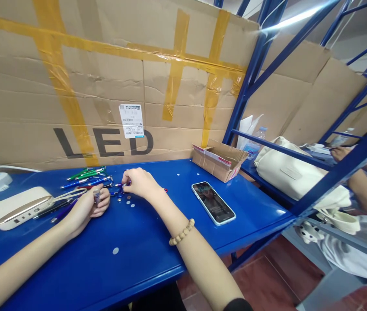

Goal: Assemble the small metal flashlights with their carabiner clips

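1. Blue worktop (pixel 151 268); a taped cardboard panel (pixel 177 129) stands along its rear edge.
2. Open cardboard box (pixel 212 163) near the worktop's rear right corner, flaps up. Upper inner walls show; floor hidden by the near side, so contents cannot be told.
3. Left hand (pixel 87 209), left part of worktop: thumb and fingers closed on a small cylinder (pixel 97 196), held roughly upright.
4. Right hand (pixel 141 183), well apart from the box and just beyond the left: fingertips drawn together at some small blue parts (pixel 115 193). Cannot tell whether they grip one.
5. Green pens (pixel 87 173) and blue pens (pixel 84 182) piled loose toward the rear edge, left of the right hand.
6. Pale disc (pixel 115 250) lies alone toward the front edge.
7. Phone (pixel 214 203) flat near the right edge, in front of the box.
8. Beyond the right edge, past a blue post: clear bottle (pixel 253 144) with blue label, fill level unclear; cream bag (pixel 287 172), contents hidden.
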The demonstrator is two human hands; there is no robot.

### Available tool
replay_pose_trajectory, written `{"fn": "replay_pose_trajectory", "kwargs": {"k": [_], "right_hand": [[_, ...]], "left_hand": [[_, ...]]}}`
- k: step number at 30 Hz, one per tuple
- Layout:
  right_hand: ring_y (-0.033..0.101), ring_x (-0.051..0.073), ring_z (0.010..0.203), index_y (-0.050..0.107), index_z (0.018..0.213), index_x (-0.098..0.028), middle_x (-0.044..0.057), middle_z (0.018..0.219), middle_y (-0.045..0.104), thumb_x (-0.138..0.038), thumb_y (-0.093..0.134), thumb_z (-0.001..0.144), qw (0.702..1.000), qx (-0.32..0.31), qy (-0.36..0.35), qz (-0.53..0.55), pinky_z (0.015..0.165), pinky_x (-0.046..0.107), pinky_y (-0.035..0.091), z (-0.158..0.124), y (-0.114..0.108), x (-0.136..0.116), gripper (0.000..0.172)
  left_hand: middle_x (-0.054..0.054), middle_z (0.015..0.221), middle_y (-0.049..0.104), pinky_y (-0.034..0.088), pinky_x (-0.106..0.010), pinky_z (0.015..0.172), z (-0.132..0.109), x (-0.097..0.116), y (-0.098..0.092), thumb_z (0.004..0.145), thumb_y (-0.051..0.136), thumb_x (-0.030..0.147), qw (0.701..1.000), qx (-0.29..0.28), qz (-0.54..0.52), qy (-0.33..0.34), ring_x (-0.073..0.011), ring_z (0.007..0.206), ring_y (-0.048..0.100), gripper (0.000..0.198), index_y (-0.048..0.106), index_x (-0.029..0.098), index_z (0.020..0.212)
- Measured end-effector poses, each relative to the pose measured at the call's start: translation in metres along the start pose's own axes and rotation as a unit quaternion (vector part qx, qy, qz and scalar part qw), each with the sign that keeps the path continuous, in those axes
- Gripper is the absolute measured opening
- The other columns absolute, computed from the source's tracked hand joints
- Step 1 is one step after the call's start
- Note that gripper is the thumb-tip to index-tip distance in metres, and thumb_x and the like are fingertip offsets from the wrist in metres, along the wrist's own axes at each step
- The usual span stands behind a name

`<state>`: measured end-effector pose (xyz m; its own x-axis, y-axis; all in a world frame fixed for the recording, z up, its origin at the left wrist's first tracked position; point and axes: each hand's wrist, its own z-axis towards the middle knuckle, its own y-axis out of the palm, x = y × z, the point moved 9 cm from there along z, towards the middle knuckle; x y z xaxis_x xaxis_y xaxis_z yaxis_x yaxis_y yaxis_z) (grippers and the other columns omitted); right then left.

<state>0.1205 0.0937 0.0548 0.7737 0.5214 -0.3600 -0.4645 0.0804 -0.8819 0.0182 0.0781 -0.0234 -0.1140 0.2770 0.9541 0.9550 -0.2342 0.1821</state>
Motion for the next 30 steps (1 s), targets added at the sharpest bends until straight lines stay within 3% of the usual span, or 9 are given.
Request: {"fn": "replay_pose_trajectory", "kwargs": {"k": [16, 24, 30], "right_hand": [[0.057, 0.013, 0.079, 0.063, 0.083, -0.02, -0.001, 0.087, 0.064, -0.024, 0.06, 0.077, 1.0, 0.013, 0.003, -0.023, 0.062, 0.021, 0.038, -0.002, -0.008, 0.0, 0.008], [0.06, 0.017, 0.085, 0.064, 0.085, -0.021, 0.002, 0.09, 0.066, -0.036, 0.054, 0.083, 0.999, -0.02, 0.028, -0.04, 0.064, 0.023, 0.04, -0.002, -0.003, 0.006, 0.019], [0.06, 0.014, 0.081, 0.065, 0.089, -0.022, -0.001, 0.088, 0.067, -0.029, 0.064, 0.076, 0.998, -0.049, 0.013, -0.048, 0.06, 0.02, 0.039, -0.003, 0.002, 0.003, 0.015]], "left_hand": [[0.004, 0.042, 0.027, 0.006, -0.023, 0.039, -0.001, -0.001, -0.001, 0.087, 0.033, 0.036, 0.999, 0.02, -0.035, -0.013, -0.0061, 0.037, 0.019, 0.04, 0.029, 0.017, 0.052], [0.005, 0.041, 0.027, 0.011, -0.019, 0.035, 0.002, 0.0, -0.002, 0.087, 0.032, 0.035, 1.0, 0.011, -0.007, 0.014, -0.0055, 0.035, 0.019, 0.038, 0.028, 0.018, 0.053], [0.005, 0.04, 0.028, 0.011, -0.017, 0.034, 0.005, -0.001, -0.003, 0.086, 0.033, 0.038, 1.0, 0.009, 0.012, 0.02, -0.0053, 0.035, 0.019, 0.039, 0.028, 0.018, 0.053]]}}
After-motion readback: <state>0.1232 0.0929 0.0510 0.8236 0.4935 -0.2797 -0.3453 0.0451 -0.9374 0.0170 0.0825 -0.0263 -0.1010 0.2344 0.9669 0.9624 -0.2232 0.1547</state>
